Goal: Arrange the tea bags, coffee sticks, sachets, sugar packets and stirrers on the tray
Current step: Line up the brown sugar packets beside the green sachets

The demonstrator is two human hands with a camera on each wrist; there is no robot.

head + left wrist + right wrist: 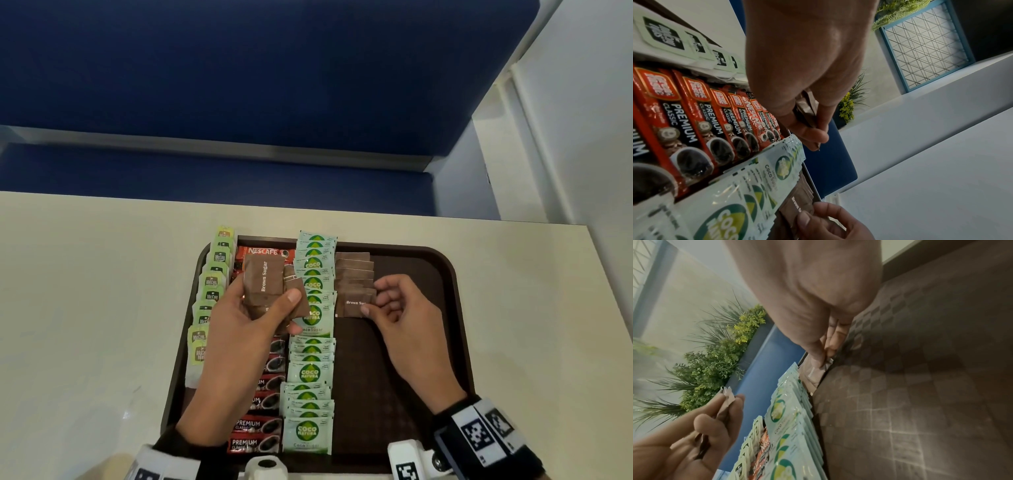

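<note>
A dark brown tray [442, 274] lies on the table. It holds columns of green tea bags [210, 291], red coffee sticks [260, 428], pale green coco sugar sachets [310, 373] and brown sugar packets [354, 270]. My left hand [260, 308] grips a stack of brown sugar packets [265, 281] above the coffee sticks. My right hand [376, 301] pinches the right end of the nearest brown sugar packet [351, 305] lying at the front of the brown column. In the right wrist view the fingertips [823, 356] hold that packet's corner [829, 361]. No stirrers are visible.
The tray's right half [394, 377] is bare brown surface. A cream table [85, 308] surrounds the tray. A blue seat [239, 85] lies beyond the table's far edge, and a white wall [582, 120] stands at right. Plants [715, 361] show in the wrist views.
</note>
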